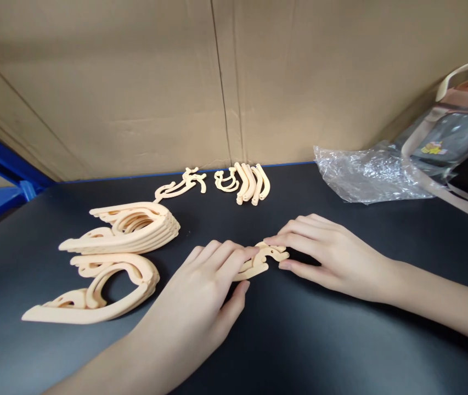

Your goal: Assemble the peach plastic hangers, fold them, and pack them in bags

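Note:
Both hands are at cream-coloured curved plastic pieces (pixel 261 260), which look like parts of a folding clothes hanger, low over the dark table. My left hand (pixel 209 285) is closed on their left end, with its fingers over the top and its thumb at the near side. The right end is pinched between the thumb and fingers of my right hand (pixel 324 249). A small round hole shows in the piece near the right fingertips. My left fingers hide part of the pieces.
Folded cream hangers lie in two stacks, a far one (pixel 155 233) and a near one (pixel 147 282), at left. Loose curved arms (pixel 252 184) and hook-like pieces (pixel 184 184) lie farther back. Clear plastic wrap (pixel 369 173) and a strapped transparent bottle (pixel 460 137) are at right; cardboard (pixel 135 82) stands behind.

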Tool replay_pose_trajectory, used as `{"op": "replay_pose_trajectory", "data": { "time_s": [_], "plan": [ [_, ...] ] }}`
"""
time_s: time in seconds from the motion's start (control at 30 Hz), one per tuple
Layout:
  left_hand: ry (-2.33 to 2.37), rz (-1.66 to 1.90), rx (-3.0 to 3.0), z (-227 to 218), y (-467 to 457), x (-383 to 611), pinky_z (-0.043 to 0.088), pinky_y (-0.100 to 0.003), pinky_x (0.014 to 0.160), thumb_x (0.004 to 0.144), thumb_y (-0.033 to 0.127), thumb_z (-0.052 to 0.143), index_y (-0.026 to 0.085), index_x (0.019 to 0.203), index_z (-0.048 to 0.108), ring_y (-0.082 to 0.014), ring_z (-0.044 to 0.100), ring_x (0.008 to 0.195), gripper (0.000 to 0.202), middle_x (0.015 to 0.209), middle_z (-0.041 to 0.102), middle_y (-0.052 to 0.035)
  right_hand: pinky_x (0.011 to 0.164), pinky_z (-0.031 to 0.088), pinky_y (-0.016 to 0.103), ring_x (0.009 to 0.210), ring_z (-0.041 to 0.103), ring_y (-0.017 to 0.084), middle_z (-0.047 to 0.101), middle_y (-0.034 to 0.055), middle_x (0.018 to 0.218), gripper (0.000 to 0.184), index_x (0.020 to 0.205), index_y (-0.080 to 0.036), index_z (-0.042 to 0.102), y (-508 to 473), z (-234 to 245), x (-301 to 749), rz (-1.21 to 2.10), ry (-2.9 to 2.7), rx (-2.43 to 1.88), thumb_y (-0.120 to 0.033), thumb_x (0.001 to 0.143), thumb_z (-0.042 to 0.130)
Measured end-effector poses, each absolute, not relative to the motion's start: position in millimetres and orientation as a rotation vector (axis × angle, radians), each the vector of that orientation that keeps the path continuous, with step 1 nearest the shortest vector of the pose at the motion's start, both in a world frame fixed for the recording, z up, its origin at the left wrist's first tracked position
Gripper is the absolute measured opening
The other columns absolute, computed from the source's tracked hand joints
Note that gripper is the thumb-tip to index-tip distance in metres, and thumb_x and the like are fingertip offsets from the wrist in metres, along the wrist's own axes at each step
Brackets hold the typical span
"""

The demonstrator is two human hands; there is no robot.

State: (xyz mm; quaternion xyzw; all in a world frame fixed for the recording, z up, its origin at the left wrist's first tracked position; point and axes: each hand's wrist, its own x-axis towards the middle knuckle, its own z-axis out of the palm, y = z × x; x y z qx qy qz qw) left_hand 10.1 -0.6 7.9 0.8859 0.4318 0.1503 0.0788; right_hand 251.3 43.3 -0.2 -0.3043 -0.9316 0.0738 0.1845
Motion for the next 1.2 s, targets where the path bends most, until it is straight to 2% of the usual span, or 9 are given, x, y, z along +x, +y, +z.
{"op": "replay_pose_trajectory", "data": {
  "time_s": [0.23,0.33,0.53,0.73,0.9,1.07,1.2],
  "plan": [
    [1.254,0.499,2.618,9.8,-2.2,9.6,0.047,-0.036,0.080,0.092,0.010,0.051,0.023,0.120,0.050,-0.0204,0.056,0.095,0.031,0.112,0.063,-0.0012,0.083,0.043,0.034,0.095,0.060,0.017,0.067,0.0038,0.107,0.029,0.122,-0.019,0.060,44.4,2.2,253.7,0.181,-2.551,-0.871,-0.031,0.098,0.051],
    [1.259,0.533,2.647,9.1,-4.6,8.1,0.046,-0.036,0.079,0.091,0.010,0.052,0.023,0.120,0.049,-0.0209,0.056,0.093,0.032,0.109,0.063,-0.0014,0.081,0.044,0.034,0.094,0.061,0.018,0.068,0.0044,0.105,0.024,0.117,-0.018,0.063,47.2,8.4,253.1,0.130,-2.496,-0.895,-0.028,0.098,0.052],
    [1.278,0.527,2.694,6.3,-2.3,9.1,0.045,-0.037,0.073,0.089,0.007,0.051,0.022,0.116,0.051,-0.0221,0.056,0.087,0.031,0.104,0.063,-0.0017,0.076,0.042,0.033,0.080,0.059,0.018,0.068,0.0044,0.093,0.024,0.101,-0.016,0.069,73.4,24.6,230.4,-0.270,-2.654,-0.761,-0.023,0.099,0.047],
    [1.258,0.538,2.623,6.5,-0.8,8.8,0.045,-0.039,0.075,0.088,0.007,0.053,0.022,0.115,0.052,-0.0226,0.056,0.088,0.031,0.104,0.063,-0.0014,0.081,0.042,0.035,0.096,0.060,0.023,0.066,0.0096,0.103,0.022,0.099,-0.014,0.070,131.9,28.8,182.8,-0.416,-2.723,-0.907,-0.025,0.097,0.051],
    [1.246,0.527,2.526,7.1,-0.6,8.2,0.045,-0.039,0.076,0.087,0.005,0.052,0.022,0.110,0.054,-0.0220,0.055,0.089,0.029,0.103,0.063,-0.0003,0.085,0.048,0.039,0.096,0.062,0.024,0.066,0.0106,0.101,0.022,0.094,-0.011,0.069,166.2,21.9,149.8,-0.457,-2.725,-1.072,-0.030,0.094,0.058],
    [1.233,0.492,2.522,6.3,-0.5,8.9,0.045,-0.041,0.078,0.088,0.005,0.050,0.022,0.112,0.054,-0.0224,0.054,0.091,0.030,0.104,0.063,-0.0002,0.086,0.054,0.042,0.099,0.064,0.021,0.064,0.0082,0.114,0.029,0.114,-0.014,0.061,172.4,16.5,131.3,-0.449,-2.691,-1.204,-0.035,0.094,0.060],
    [1.218,0.460,2.559,6.2,-1.2,8.8,0.045,-0.040,0.079,0.089,0.007,0.049,0.022,0.111,0.055,-0.0224,0.053,0.091,0.027,0.105,0.062,-0.0010,0.084,0.053,0.041,0.093,0.065,0.019,0.066,0.0061,0.106,0.026,0.109,-0.014,0.063,167.1,22.8,130.4,-0.391,-2.625,-1.240,-0.035,0.094,0.060]
  ]
}}
